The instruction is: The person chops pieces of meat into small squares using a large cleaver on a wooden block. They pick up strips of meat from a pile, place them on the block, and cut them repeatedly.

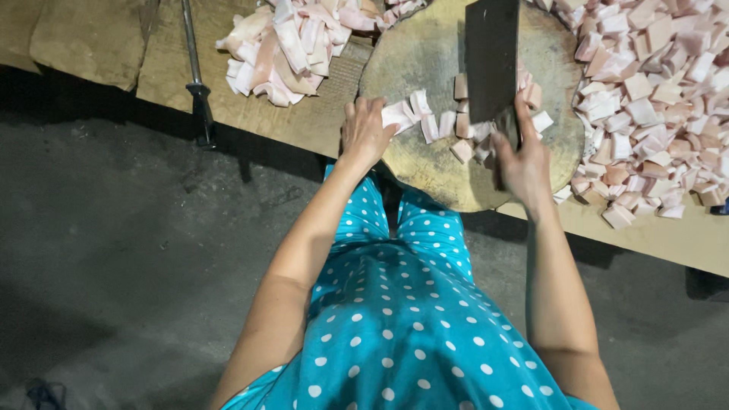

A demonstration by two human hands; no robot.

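My right hand (522,156) grips the handle of a dark cleaver (492,57), whose broad blade stands over the round wooden chopping block (425,57). My left hand (364,130) rests at the block's near-left edge, fingers on a pale pink strip of pork fat (400,114). Cut strips and cubes of fat (456,125) lie on the block between my hands.
A pile of uncut fat slabs (285,45) lies at the back left on the wooden table (167,61). A large heap of cut cubes (657,99) covers the right side. A metal sharpening rod (196,72) lies at the left. Dark floor below.
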